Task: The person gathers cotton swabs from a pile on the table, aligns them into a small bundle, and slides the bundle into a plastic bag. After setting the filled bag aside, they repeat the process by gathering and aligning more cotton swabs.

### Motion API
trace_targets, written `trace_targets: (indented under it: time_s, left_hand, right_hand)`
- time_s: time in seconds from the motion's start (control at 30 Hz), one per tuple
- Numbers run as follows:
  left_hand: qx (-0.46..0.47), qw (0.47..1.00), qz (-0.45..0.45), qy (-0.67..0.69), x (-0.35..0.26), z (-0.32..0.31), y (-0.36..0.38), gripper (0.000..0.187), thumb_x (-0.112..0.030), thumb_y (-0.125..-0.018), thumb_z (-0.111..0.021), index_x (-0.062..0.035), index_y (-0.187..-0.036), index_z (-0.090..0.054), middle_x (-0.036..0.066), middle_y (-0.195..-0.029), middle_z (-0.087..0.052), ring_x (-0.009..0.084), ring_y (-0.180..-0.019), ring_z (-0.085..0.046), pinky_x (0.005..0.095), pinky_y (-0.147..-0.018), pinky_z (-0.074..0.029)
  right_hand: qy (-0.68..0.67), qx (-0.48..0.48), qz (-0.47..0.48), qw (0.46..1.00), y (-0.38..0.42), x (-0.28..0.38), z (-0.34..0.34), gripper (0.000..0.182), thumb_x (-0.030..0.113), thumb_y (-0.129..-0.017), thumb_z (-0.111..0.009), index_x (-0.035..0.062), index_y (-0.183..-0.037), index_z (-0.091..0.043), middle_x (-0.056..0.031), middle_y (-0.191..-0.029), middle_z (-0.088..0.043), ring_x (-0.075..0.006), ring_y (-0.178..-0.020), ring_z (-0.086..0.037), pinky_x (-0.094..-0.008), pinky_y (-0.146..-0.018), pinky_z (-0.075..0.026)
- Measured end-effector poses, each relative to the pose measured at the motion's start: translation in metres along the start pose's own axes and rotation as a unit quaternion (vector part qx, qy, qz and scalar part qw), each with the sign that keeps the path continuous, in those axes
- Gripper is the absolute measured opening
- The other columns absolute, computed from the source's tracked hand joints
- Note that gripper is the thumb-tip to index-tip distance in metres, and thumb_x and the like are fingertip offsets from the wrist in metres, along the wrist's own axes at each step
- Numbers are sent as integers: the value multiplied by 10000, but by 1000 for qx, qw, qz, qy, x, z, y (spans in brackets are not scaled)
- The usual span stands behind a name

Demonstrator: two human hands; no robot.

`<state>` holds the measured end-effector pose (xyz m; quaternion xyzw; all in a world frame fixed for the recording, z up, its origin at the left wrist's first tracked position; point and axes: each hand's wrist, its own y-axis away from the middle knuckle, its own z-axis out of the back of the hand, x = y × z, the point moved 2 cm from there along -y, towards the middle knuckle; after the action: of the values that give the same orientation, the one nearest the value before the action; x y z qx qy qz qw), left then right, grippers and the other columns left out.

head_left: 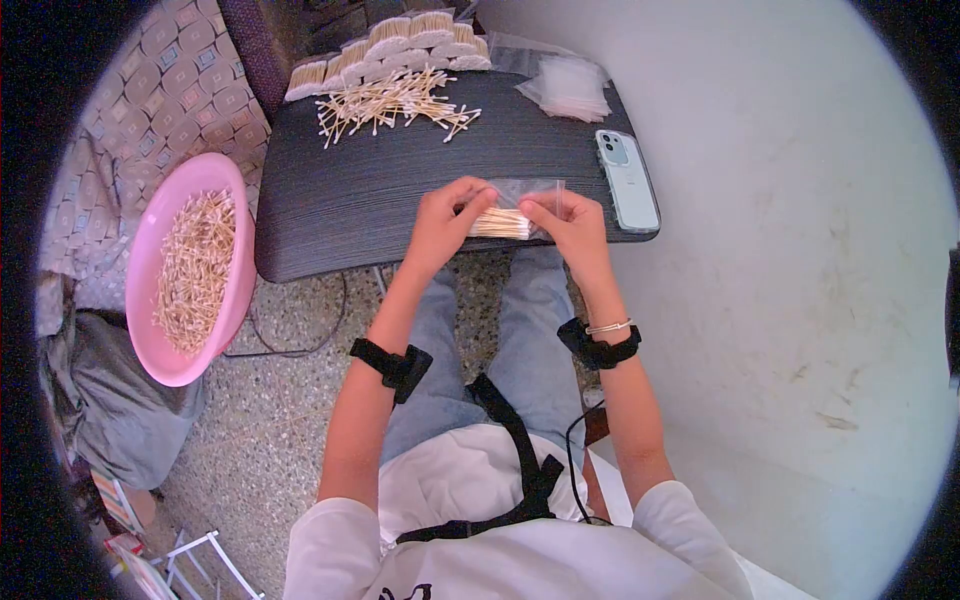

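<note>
Near the front edge of the dark table, a clear plastic bag (505,222) with a bundle of cotton swabs inside is held between both hands. My left hand (447,222) is closed on the bag's left end. On its right side, my right hand (572,222) pinches the plastic with thumb and fingers. The swabs in the bag lie sideways, with white tips toward the right hand. Beyond the hands, a loose pile of cotton swabs (390,102) is spread on the table, and filled swab packs (400,45) are stacked behind it.
A stack of clear empty bags (570,88) lies at the table's back right. The phone (629,182) rests along the right edge. Left of the table stands a pink basin (142,290) full of loose swabs. A pale wall (780,250) borders the right side.
</note>
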<state>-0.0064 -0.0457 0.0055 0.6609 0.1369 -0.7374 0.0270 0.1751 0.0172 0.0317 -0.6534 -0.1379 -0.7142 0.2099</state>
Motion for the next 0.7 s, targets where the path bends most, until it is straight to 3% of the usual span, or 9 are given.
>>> trace_targets:
  time_s: [0.1,0.3,0.4,0.5,0.7]
  left_hand:
    - [-4,999,14,33,3,1,0,220,-222,-969,-608,-15,-1014,-663,1,-893,-678,60,-800,-597,227,-721,-473]
    - [-9,996,9,90,6,5,-1,218,-208,-980,-588,-16,-1055,-659,12,-935,-680,64,-833,-596,228,-763,-474]
    - [-22,992,6,126,6,7,-1,224,-199,-982,-583,-6,-1073,-650,17,-955,-677,75,-835,-599,235,-774,-480]
    - [-49,991,-1,127,5,8,0,230,-194,-983,-581,3,-1082,-646,24,-979,-677,83,-845,-606,238,-782,-487]
    - [-55,986,18,153,7,7,-3,236,-186,-978,-590,7,-1100,-651,40,-1012,-689,84,-869,-621,239,-778,-500]
  right_hand:
    - [-38,-5,-7,999,1,1,-3,211,179,-889,-712,-4,-992,-726,2,-816,-693,-66,-725,-607,-225,-651,-481]
    - [-287,69,-86,952,5,-10,-22,229,151,-949,-631,-8,-1113,-651,-58,-1049,-668,-111,-920,-630,-261,-799,-520]
    - [-389,61,-90,915,8,-11,-42,250,184,-940,-649,9,-1118,-652,-54,-1044,-664,-119,-886,-625,-253,-716,-511]
    - [-401,79,-89,908,10,-6,-52,202,151,-962,-609,3,-1095,-643,-43,-1041,-654,-130,-926,-629,-284,-811,-525]
    - [-342,102,-54,933,6,-8,-41,279,178,-932,-661,4,-1147,-627,-55,-1055,-656,-129,-848,-619,-258,-709,-514]
